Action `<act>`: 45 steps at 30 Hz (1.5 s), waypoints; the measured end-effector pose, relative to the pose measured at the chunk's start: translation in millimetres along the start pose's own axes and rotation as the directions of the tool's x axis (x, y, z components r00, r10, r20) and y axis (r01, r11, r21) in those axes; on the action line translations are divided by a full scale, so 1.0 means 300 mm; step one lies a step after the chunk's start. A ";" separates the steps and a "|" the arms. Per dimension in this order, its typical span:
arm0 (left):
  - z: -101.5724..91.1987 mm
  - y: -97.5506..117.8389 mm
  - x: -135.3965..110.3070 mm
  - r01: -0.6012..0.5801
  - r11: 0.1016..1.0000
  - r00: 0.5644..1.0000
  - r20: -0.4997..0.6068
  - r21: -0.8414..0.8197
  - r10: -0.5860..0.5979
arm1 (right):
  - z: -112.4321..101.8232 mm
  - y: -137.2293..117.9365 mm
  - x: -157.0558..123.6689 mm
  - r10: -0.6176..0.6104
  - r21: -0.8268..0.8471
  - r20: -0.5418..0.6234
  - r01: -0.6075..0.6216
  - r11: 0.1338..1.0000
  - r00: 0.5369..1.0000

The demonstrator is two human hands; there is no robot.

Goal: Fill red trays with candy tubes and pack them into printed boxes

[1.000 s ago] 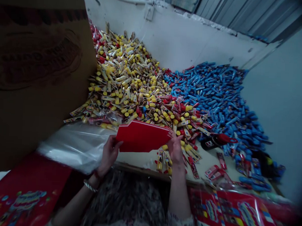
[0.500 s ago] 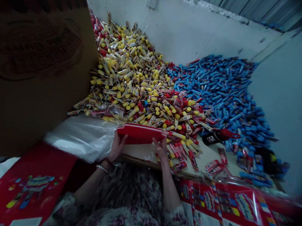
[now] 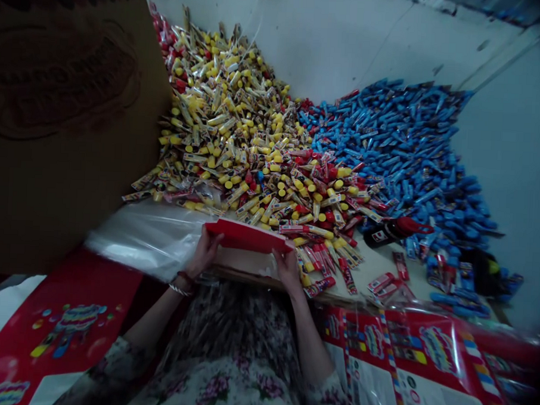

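Note:
A red cardboard piece (image 3: 249, 237), folded along its upper edge, is held level above the front of the table. My left hand (image 3: 205, 247) pinches its left end, thumb on the near face. On its right end my right hand (image 3: 287, 265) is closed as well. Loose red and yellow candy tubes (image 3: 323, 258) lie just right of my right hand. Under my left forearm side spreads a stack of clear plastic bags (image 3: 147, 239).
A large heap of yellow-capped tubes (image 3: 237, 129) and a heap of blue ones (image 3: 398, 136) rise against the wall. A brown carton (image 3: 75, 158) stands at the left. A dark red-lidded bottle (image 3: 380, 234) lies at the right. Wrapped red printed packs (image 3: 437, 365) line the front right.
The red cardboard has shifted slightly left and its right end has tilted lower, with both hands still on it. The camera view has dipped a little.

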State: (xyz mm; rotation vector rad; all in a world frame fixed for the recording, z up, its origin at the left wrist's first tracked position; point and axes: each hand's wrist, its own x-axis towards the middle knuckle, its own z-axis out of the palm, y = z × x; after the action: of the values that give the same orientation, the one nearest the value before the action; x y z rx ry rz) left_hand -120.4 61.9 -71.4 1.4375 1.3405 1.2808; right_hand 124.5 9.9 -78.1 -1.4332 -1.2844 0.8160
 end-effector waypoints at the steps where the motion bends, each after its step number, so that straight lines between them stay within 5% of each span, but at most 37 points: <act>1: 0.000 -0.006 -0.003 0.000 1.000 1.000 -0.003 0.005 0.000 | 0.004 0.003 0.003 -0.002 -0.002 -0.018 0.002 1.000 1.000; 5: -0.022 0.000 0.002 -0.022 0.999 1.000 -0.013 0.032 0.023 | -0.007 -0.036 -0.005 -0.227 -0.087 -0.104 0.219 0.972 0.968; 7: -0.045 0.022 0.019 -0.079 0.996 0.997 -0.001 0.035 0.079 | -0.022 -0.081 -0.029 -0.471 -0.138 -0.089 0.458 0.878 0.877; 10: -0.084 0.069 0.039 -0.192 0.981 0.981 0.034 0.031 0.191 | -0.048 -0.150 -0.079 -0.735 -0.250 -0.011 0.709 0.659 0.678; 12: -0.104 0.103 0.028 -0.203 0.979 0.979 0.033 0.018 0.202 | -0.065 -0.179 -0.105 -0.794 -0.373 0.039 0.746 0.552 0.607; 16: -0.118 0.174 -0.066 0.003 0.983 1.000 -0.027 -0.184 -0.008 | -0.095 -0.187 -0.117 -0.823 -0.521 0.045 0.716 0.464 0.566; 19: -0.115 0.217 -0.146 0.087 0.969 0.996 -0.001 -0.230 -0.089 | -0.106 -0.177 -0.108 -0.813 -0.531 0.073 0.713 0.459 0.578; 22: -0.128 0.250 -0.161 -0.123 0.989 0.992 -0.021 0.081 0.125 | -0.099 -0.185 -0.104 -0.787 -0.479 0.100 0.723 0.498 0.609; 24: -0.153 0.271 -0.131 -0.271 0.922 0.961 0.032 0.277 0.273 | -0.086 -0.200 -0.108 -0.783 -0.421 0.075 0.731 0.536 0.618; 26: -0.187 0.292 -0.084 -0.359 0.877 0.933 0.129 0.321 0.335 | -0.074 -0.215 -0.112 -0.794 -0.357 0.047 0.752 0.554 0.606; 29: -0.227 0.317 -0.022 -0.509 0.822 0.851 0.296 0.257 0.434 | -0.065 -0.216 -0.106 -0.805 -0.324 0.051 0.773 0.546 0.591; 32: -0.223 0.310 -0.014 -0.671 0.686 0.731 0.411 0.283 0.545 | -0.065 -0.178 -0.077 -0.756 -0.315 0.012 0.719 0.619 0.655; 36: -0.158 0.202 -0.103 -0.729 0.525 0.685 0.491 0.440 0.539 | -0.070 -0.085 -0.049 -0.554 -0.237 -0.032 0.533 0.812 0.832; 38: -0.125 0.116 -0.171 -0.735 0.486 0.677 0.495 0.472 0.544 | -0.077 -0.047 -0.074 -0.483 -0.286 0.037 0.472 0.834 0.875; 41: -0.100 -0.003 -0.267 -0.728 0.454 0.684 0.510 0.513 0.521 | -0.088 -0.023 -0.169 -0.462 -0.462 0.168 0.484 0.744 0.871; 45: -0.094 -0.087 -0.342 -0.731 0.408 0.681 0.548 0.548 0.485 | -0.059 -0.023 -0.311 -0.531 -0.581 0.285 0.584 0.566 0.798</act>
State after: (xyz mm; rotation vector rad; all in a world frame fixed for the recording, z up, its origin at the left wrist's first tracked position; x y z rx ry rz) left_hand -147.0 -38.1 -107.7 2.8240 1.1663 0.8234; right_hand 119.8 -85.1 -79.3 -1.3503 -2.0753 -0.0494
